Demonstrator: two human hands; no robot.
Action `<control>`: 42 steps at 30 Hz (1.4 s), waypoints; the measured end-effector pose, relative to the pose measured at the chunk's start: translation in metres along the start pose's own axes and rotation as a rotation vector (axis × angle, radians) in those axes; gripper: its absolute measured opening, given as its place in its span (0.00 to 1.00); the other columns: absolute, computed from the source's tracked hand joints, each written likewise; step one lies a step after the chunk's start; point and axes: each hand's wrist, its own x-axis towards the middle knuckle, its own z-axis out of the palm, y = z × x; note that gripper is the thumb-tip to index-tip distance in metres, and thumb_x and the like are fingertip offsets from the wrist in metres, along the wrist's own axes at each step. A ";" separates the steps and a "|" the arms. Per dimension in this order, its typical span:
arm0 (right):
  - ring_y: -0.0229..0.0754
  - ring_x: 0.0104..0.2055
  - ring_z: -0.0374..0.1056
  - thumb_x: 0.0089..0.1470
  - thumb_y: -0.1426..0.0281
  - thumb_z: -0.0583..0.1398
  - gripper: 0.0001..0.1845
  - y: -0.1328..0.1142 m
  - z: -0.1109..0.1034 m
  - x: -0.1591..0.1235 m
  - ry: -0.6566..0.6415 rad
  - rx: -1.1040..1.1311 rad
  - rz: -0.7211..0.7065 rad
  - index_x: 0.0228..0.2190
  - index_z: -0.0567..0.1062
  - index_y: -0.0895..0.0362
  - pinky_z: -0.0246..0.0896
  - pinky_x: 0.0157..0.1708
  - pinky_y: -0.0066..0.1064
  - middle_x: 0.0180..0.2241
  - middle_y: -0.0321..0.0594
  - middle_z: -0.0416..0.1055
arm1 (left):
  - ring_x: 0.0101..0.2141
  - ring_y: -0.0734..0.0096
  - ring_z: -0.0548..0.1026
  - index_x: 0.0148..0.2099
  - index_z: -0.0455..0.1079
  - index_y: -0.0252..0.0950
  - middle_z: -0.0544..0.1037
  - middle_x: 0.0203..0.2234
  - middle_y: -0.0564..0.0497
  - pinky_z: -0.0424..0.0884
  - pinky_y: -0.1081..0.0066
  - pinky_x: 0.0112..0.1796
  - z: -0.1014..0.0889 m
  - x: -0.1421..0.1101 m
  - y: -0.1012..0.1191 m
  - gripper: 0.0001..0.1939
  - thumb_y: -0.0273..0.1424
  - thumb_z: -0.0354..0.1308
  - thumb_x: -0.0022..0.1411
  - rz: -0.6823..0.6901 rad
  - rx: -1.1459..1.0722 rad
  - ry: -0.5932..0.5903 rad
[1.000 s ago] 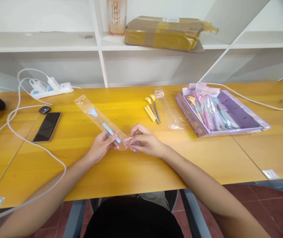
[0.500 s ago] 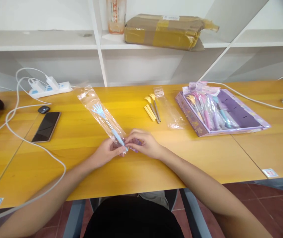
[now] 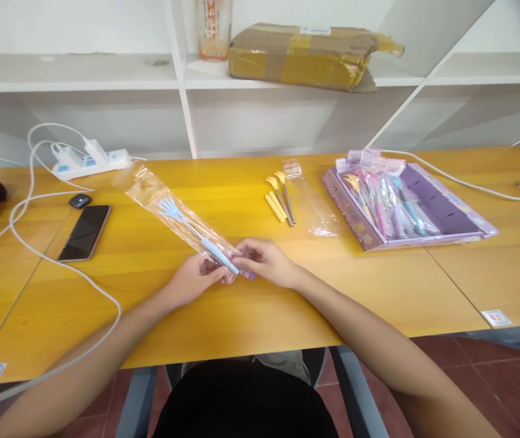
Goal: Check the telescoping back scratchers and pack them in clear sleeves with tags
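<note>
Over the desk [image 3: 287, 310] | blue hand-shaped back scratcher [image 3: 214, 251] slants inside clear bag [image 3: 143, 182] | left hand [image 3: 196, 280] pinches bagged handle end, likely for support | right hand [image 3: 266, 261] pinches bag there, presumably steadying it

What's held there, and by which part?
The left hand holds a blue stick, inside a clear bag, by its handle; the right hand pinches the bag at that end.

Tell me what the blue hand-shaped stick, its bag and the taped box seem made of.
Blue stick: probably metal shaft, shiny grey; matte-looking handle, perhaps plastic or rubber. Bag: thin clear plastic, glossy, showing glare and creases. Taped box: likely cardboard, dull brown, with glossy yellowish tape.
</note>
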 end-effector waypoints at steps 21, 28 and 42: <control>0.34 0.28 0.71 0.58 0.54 0.72 0.20 -0.014 -0.004 -0.005 -0.493 0.122 0.109 0.36 0.80 0.59 0.69 0.28 0.25 0.32 0.37 0.79 | 0.31 0.68 0.72 0.48 0.76 0.40 0.77 0.34 0.52 0.70 0.70 0.33 -0.019 0.004 0.006 0.12 0.41 0.64 0.67 0.187 -0.081 0.318; 0.35 0.28 0.75 0.52 0.52 0.75 0.22 -0.017 -0.001 -0.011 -0.786 0.157 0.300 0.36 0.83 0.57 0.69 0.25 0.22 0.31 0.36 0.81 | 0.30 0.73 0.73 0.38 0.75 0.39 0.76 0.32 0.55 0.69 0.73 0.31 -0.039 0.022 0.002 0.05 0.33 0.66 0.60 0.206 -0.223 0.627; 0.42 0.41 0.69 0.47 0.67 0.80 0.26 -0.010 -0.041 -0.004 -0.148 -0.611 -0.067 0.46 0.80 0.55 0.65 0.44 0.33 0.44 0.39 0.69 | 0.31 0.64 0.78 0.35 0.78 0.36 0.82 0.30 0.48 0.74 0.68 0.33 -0.026 0.013 -0.007 0.27 0.57 0.66 0.63 0.006 0.102 0.386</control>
